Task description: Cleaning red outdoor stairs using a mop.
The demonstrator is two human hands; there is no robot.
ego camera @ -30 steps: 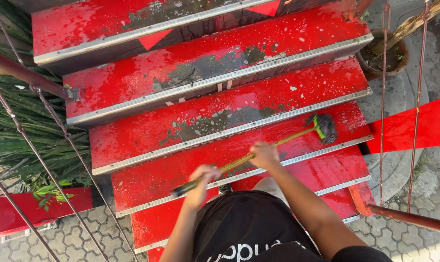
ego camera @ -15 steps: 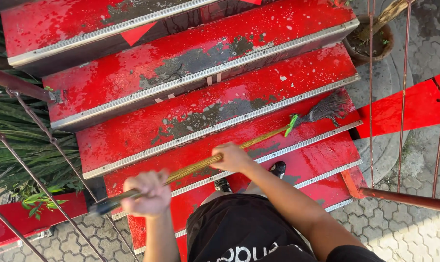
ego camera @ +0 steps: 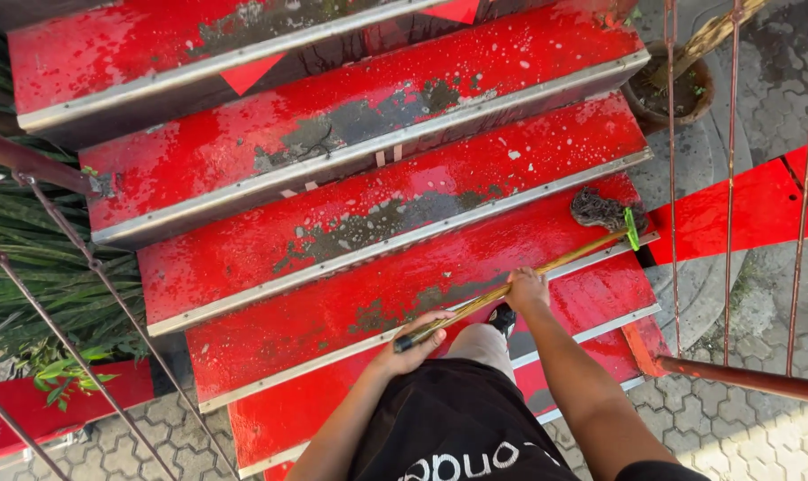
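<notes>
Head view: red stairs [ego camera: 350, 294], wet and glossy on the lower treads, grey worn patches showing through the paint higher up. Left hand [ego camera: 413, 349] closed round the butt of a mop handle [ego camera: 511, 289]; right hand [ego camera: 527, 289] wrapped round it further along. Mop head [ego camera: 604, 212] pressed on the right end of the tread just ahead. Lower steps look washed; upper ones duller, seemingly left to do. Potted plant [ego camera: 671, 85] at top right.

just the one head cam here, looking steeply down from above the person's chest, facing down the red stairs [ego camera: 377, 267]. pretty close on the arms, paved ground [ego camera: 742, 428] below looks farther off, i think.
</notes>
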